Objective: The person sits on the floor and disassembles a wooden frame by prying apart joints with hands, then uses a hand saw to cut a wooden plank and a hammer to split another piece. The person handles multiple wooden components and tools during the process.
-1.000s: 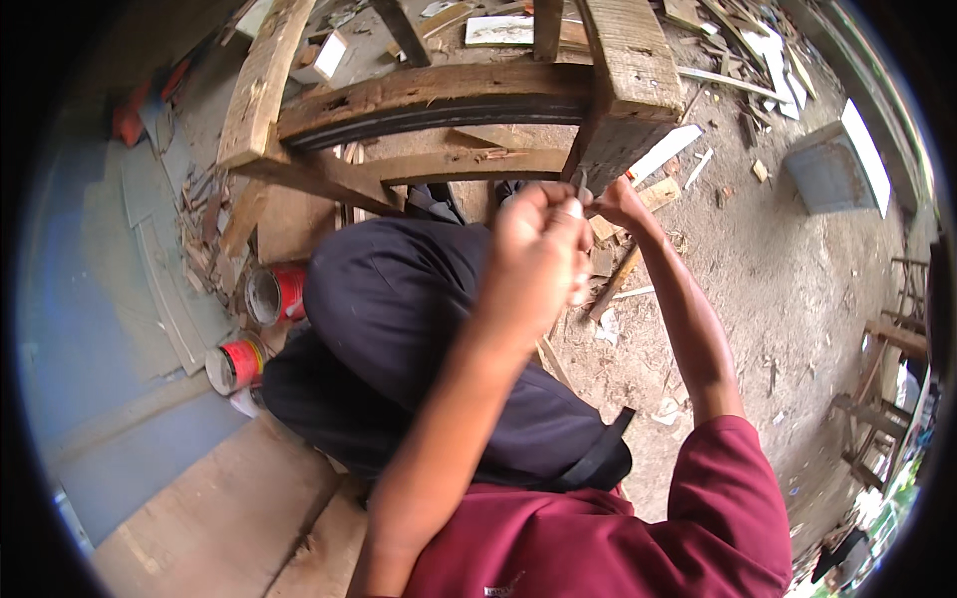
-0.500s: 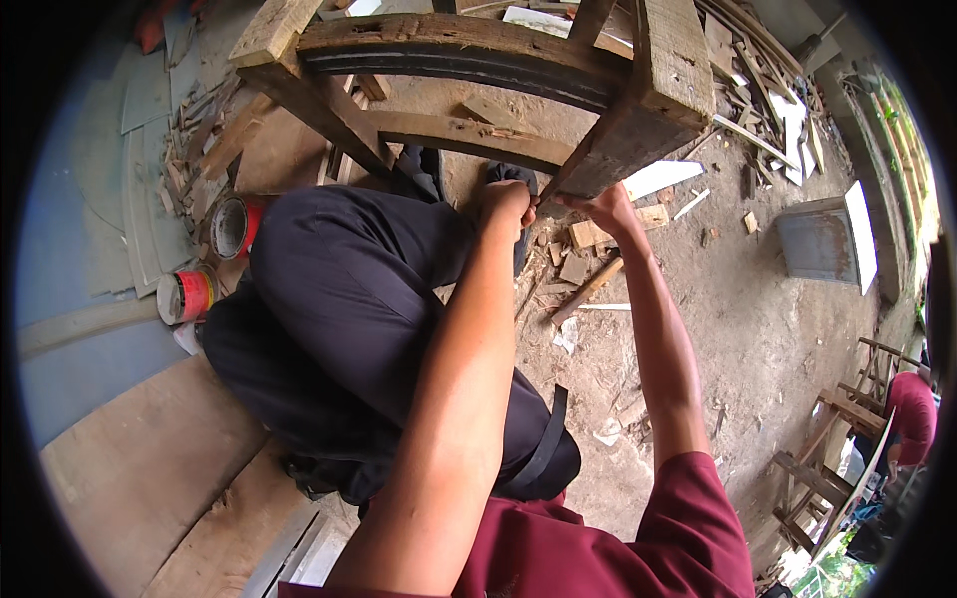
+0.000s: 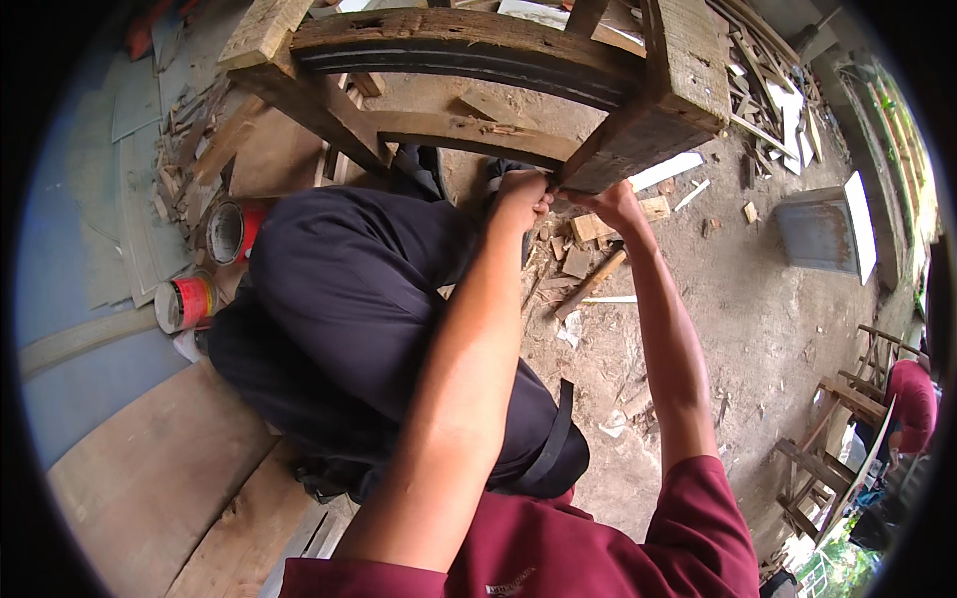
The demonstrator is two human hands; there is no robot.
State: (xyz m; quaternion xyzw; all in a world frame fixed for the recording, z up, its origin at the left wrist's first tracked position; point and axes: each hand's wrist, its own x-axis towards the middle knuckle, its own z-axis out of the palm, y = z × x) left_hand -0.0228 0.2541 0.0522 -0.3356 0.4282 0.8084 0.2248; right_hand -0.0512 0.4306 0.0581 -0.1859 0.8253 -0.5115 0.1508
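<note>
**Both hands at the end of a frame leg**

Item: rough wooden frame (image 3: 469,45), weathered, with a curved top rail, a lower curved rail (image 3: 469,135) and square legs. It stands on a dirt floor (image 3: 738,299) at the far middle of the scene, over the person's crouched knees.

Left hand (image 3: 520,194): closed into a fist, knuckles up, just below the lower rail and touching the end of the right leg (image 3: 648,135). What it grips, if anything, is hidden inside the fist.

Right hand (image 3: 610,204): fingers curled, pressed against the underside of the same leg end, just beside the left hand. I cannot tell whether it holds a small thing or only steadies the wood.

Step in hand, as judged: close work on the joint where the leg meets the lower rail, one hand bracing, the other working at the wood. The next move would seem to call for a firm hold on the leg and fine finger work at the joint, with the frame kept from rocking.

Surroundings: two red-banded cans (image 3: 184,302) on the left, near the knee; flat boards (image 3: 150,468) at near left; wood offcuts (image 3: 593,279) scattered below the hands; a grey bin (image 3: 817,234) at right; another person in red (image 3: 912,399) at the far right edge.
</note>
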